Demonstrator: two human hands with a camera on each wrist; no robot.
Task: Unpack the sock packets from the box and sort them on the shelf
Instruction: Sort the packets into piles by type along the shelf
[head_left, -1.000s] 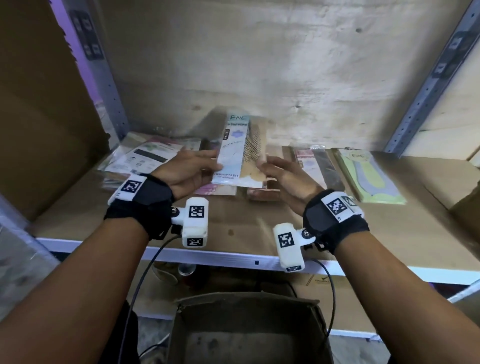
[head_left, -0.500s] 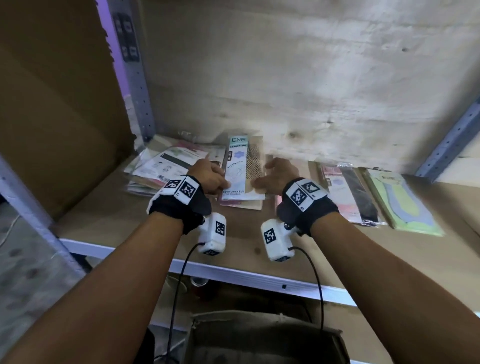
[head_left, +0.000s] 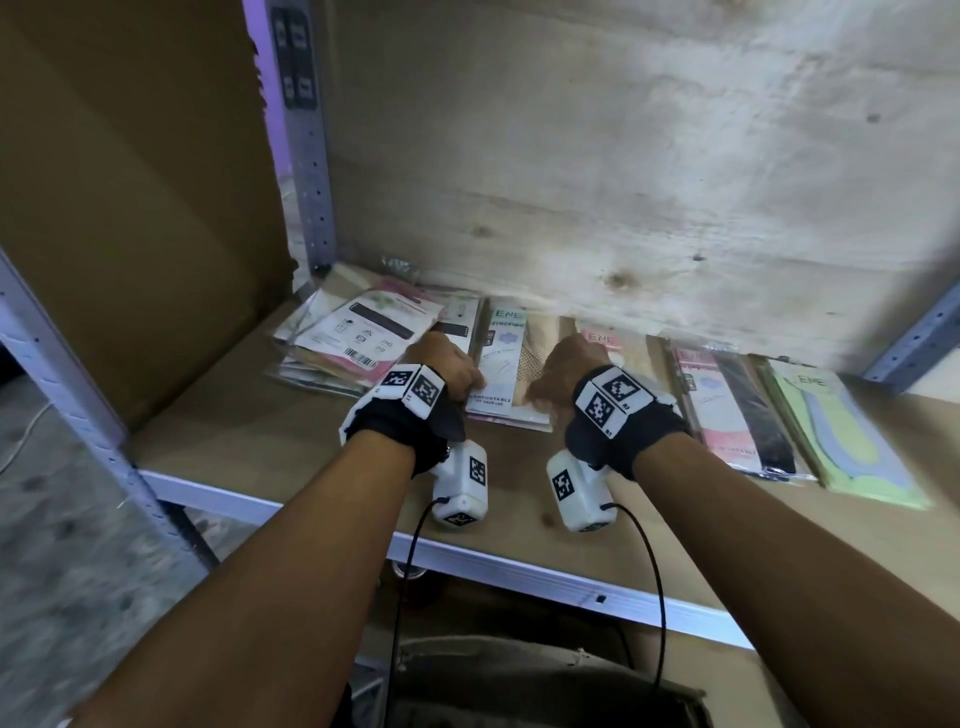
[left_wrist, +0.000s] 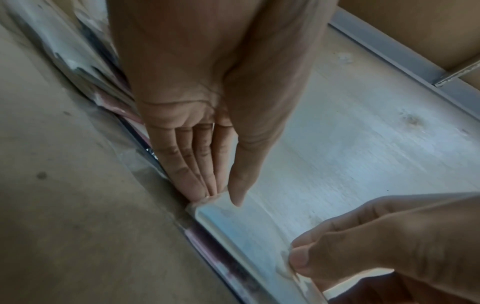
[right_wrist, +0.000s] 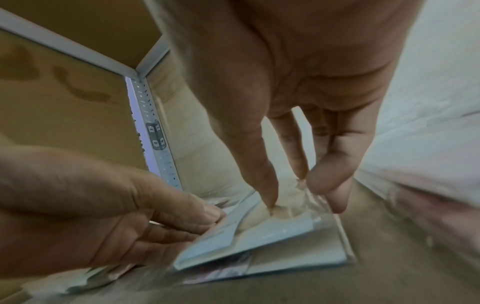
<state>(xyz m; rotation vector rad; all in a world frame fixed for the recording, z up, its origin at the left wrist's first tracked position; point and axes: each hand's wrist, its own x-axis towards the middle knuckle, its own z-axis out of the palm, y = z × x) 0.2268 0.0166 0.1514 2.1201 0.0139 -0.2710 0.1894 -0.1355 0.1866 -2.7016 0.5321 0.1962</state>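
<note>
A sock packet (head_left: 506, 364) with a blue "ENE" label and beige mesh lies flat on a small pile at the back of the wooden shelf (head_left: 249, 431). My left hand (head_left: 457, 371) pinches its near left corner, thumb on top (left_wrist: 223, 197). At the near right edge my right hand (head_left: 563, 364) holds the packet (right_wrist: 259, 236), its thumb pressing down on it (right_wrist: 298, 197). In the left wrist view the packet (left_wrist: 246, 230) shows as a pale blue sheet between both hands. The open cardboard box (head_left: 519, 686) stands below the shelf's front edge.
A loose pile of packets (head_left: 358, 338) lies at the back left. A pink packet (head_left: 597, 338), a pink and black one (head_left: 727, 410) and a green one (head_left: 841, 441) lie to the right. A metal upright (head_left: 306, 156) and cardboard panel (head_left: 130, 208) close the left side.
The packet, held tilted up a second ago, has come down flat onto the pile. Both hands moved forward and down with it.
</note>
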